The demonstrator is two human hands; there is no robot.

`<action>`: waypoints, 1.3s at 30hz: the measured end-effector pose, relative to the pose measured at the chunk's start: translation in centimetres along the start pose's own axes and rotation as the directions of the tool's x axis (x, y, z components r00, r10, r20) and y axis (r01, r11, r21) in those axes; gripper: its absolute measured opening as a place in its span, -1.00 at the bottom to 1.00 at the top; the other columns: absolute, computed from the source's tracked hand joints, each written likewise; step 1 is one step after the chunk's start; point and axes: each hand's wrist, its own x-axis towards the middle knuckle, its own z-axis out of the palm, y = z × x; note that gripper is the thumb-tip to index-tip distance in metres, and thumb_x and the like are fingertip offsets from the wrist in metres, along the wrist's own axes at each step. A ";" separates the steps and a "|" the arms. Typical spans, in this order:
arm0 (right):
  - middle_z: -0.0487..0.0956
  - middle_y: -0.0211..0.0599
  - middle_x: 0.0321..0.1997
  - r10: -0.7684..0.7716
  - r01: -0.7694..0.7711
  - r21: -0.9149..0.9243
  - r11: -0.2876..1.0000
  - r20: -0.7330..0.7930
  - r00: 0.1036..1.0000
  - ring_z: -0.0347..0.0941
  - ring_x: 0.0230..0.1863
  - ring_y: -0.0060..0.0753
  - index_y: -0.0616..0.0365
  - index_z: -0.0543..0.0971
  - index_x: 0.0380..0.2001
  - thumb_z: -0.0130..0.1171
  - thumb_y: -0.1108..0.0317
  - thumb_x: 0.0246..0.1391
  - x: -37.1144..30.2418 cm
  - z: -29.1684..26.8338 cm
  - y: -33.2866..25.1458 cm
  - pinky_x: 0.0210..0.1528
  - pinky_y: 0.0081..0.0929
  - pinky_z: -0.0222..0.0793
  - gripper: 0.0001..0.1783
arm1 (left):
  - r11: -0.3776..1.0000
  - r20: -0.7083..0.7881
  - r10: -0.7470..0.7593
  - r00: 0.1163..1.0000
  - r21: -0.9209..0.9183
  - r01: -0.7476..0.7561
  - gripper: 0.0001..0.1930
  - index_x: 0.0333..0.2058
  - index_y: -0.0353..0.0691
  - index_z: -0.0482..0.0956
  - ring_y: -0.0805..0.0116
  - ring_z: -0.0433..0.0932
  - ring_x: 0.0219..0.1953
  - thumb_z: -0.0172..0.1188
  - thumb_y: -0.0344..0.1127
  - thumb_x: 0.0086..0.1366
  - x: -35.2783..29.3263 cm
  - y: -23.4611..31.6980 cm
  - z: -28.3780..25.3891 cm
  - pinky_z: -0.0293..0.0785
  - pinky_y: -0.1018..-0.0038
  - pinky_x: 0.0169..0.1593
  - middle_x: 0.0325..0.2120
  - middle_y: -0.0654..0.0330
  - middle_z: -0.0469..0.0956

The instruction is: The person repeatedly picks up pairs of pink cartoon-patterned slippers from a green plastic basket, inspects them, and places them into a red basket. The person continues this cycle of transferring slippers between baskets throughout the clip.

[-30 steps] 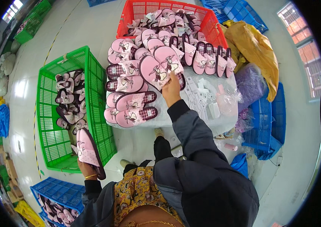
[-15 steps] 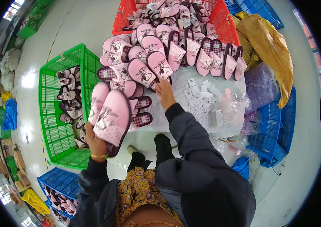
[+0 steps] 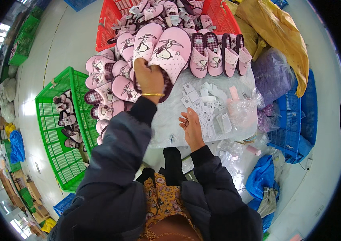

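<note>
My left hand is wrapped round a pair of pink slippers with dark trim, a printed cartoon figure and small dots. It holds them above the far part of the table, toes pointing away, in front of some of the slippers behind. Lower and to the right, my right hand is open, fingers loosely bent and apart, with nothing in it. Right beside it lie loose white paper tags. More pink slippers are piled at the table's left, and several others line up along its far right side.
A red crate full of tagged slippers stands at the far side. At left is a green crate with slippers inside. Clear plastic wrap lies on the white-covered table. Yellow sacking and blue crates are at right.
My left hand has carried the pair of slippers from the near left up and across to the far middle. My right hand has left the slipper pile and come nearer, beside the tags. The view has shifted.
</note>
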 end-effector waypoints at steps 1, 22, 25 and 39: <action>0.44 -0.31 -0.15 -0.038 0.038 -0.010 0.999 0.000 0.999 0.39 -0.27 -0.57 0.11 0.24 0.17 0.02 0.10 0.22 -0.2 -0.1 -0.7 -0.29 -0.64 0.31 -0.47 | 1.000 -0.069 0.009 0.998 -0.023 -0.011 -0.82 -0.35 -0.47 0.32 0.00 0.35 -0.29 -0.01 -0.57 0.01 -0.7 -0.7 2.3 0.26 0.27 -0.16 -0.38 -0.10 0.35; 0.31 -0.15 0.10 -0.487 0.452 -0.408 0.793 0.020 0.873 0.27 0.10 -0.37 0.23 0.07 0.23 0.16 0.20 0.13 15.9 -6.0 -4.1 0.04 -0.51 0.29 -0.28 | 0.690 0.717 -0.261 0.647 -0.330 0.644 -0.70 -0.08 -0.34 0.43 0.50 0.44 -0.27 0.09 -0.27 0.30 -4.5 -7.8 3.4 0.38 0.58 -0.16 -0.28 0.27 0.49; 0.44 -0.32 -0.07 -0.277 0.275 0.040 0.960 0.035 0.960 0.40 -0.09 -0.48 0.20 0.29 0.03 0.25 0.28 0.06 17.5 -0.8 -6.6 -0.13 -0.51 0.36 -0.47 | 0.751 0.744 -0.225 0.629 -0.279 0.599 -0.72 -0.07 -0.33 0.43 0.47 0.47 -0.23 0.07 -0.31 0.30 -7.3 -9.7 -3.6 0.39 0.55 -0.11 -0.22 0.25 0.48; 0.48 0.07 -0.26 -0.791 0.473 -0.881 -0.020 0.304 0.532 0.38 -0.19 0.04 0.39 0.46 -0.23 0.32 0.31 -0.18 22.3 7.9 -3.8 -0.12 -0.20 0.26 -0.54 | 0.555 0.711 -0.569 0.413 -0.039 0.831 -0.79 -0.12 -0.31 0.44 0.49 0.50 -0.18 0.07 -0.41 0.29 -20.7 -8.4 -24.7 0.41 0.58 -0.13 -0.24 0.25 0.50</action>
